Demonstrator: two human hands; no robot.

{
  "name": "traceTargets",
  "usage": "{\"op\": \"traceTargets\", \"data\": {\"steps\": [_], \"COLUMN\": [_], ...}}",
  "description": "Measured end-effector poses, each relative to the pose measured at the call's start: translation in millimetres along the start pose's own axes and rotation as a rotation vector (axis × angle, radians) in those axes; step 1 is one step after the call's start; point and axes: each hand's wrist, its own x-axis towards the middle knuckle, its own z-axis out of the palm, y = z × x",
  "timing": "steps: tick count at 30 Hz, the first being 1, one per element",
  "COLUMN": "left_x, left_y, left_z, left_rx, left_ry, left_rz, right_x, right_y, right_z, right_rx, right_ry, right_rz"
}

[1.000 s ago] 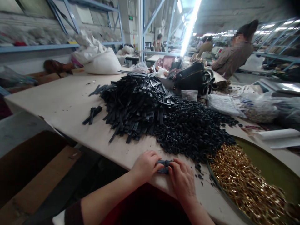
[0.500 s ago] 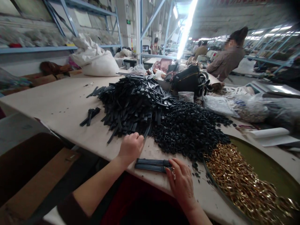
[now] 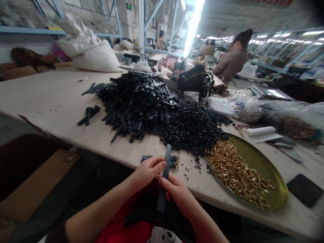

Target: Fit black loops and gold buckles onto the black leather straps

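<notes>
Between my two hands is a flat black strap (image 3: 166, 168), held upright over the table's front edge. My left hand (image 3: 151, 168) pinches its upper part between thumb and fingers. Lower down, my right hand (image 3: 173, 189) grips the same strap. Behind them on the table lie finished-looking straps with gold buckles (image 3: 174, 161), partly hidden by my left hand and the strap. Past these rises a big heap of black straps (image 3: 136, 104). To its right spreads a pile of small black loops (image 3: 192, 125).
A round olive-gold tray (image 3: 274, 175) with gold buckles (image 3: 233, 165) stands at the right. A dark phone (image 3: 305, 189) lies beyond it. A white sack (image 3: 96, 57) and a black bag (image 3: 192, 81) are at the back, and a co-worker (image 3: 231, 57) sits farther off.
My left hand has come back from the strap heap with a strap. My right hand has left the buckled straps on the table and now holds this strap too. The view has shifted right.
</notes>
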Motion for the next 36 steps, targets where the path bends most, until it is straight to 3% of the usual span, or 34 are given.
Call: {"op": "traceTargets", "data": {"steps": [2,4,6,9,11,13,18,23,27,32,36], "left_x": [14.7,23.1,25.6,26.2,28.8,33.4,44.6,48.4,46.1,34.6,21.3], "left_y": [-1.6,-5.0,-7.6,-8.7,-9.4,-11.3,-17.4,-18.7,-13.2,-2.3,1.8], "left_z": [3.3,6.2,7.9,8.1,7.7,7.4,7.0,7.9,6.3,-0.2,-6.4], "left_rx": [-0.219,-0.349,-0.41,-0.413,-0.396,-0.385,-0.37,-0.386,-0.387,-0.456,-0.59], "left_ry": [-0.027,-0.037,-0.026,0.006,0.02,0.026,0.02,0.02,0.063,0.134,0.155], "left_rz": [-0.126,-0.186,-0.212,-0.251,-0.275,-0.294,-0.338,-0.354,-0.273,-0.202,-0.199], "right_x": [-5.6,-5.3,2.3,25.5,43.8,59.2,71.6,66.6,66.6,66.3,56.2], "right_y": [0.6,-0.2,-2.4,-7.8,-11.4,-14.1,-18.2,-22.7,-26.2,-27.6,-23.9], "right_z": [-1.2,-17.2,-48.8,-107.0,-136.5,-151.0,-147.3,-141.2,-140.3,-142.2,-140.2], "right_rx": [-0.099,-0.245,-0.481,-0.957,-1.226,-1.447,-1.728,-1.788,-1.795,-1.708,-1.362], "right_ry": [-0.082,-0.083,0.09,0.564,0.691,0.698,0.649,0.575,0.57,0.585,0.662], "right_rz": [-0.021,-0.089,-0.202,-0.383,-0.416,-0.397,-0.337,-0.326,-0.286,-0.333,-0.489]}}
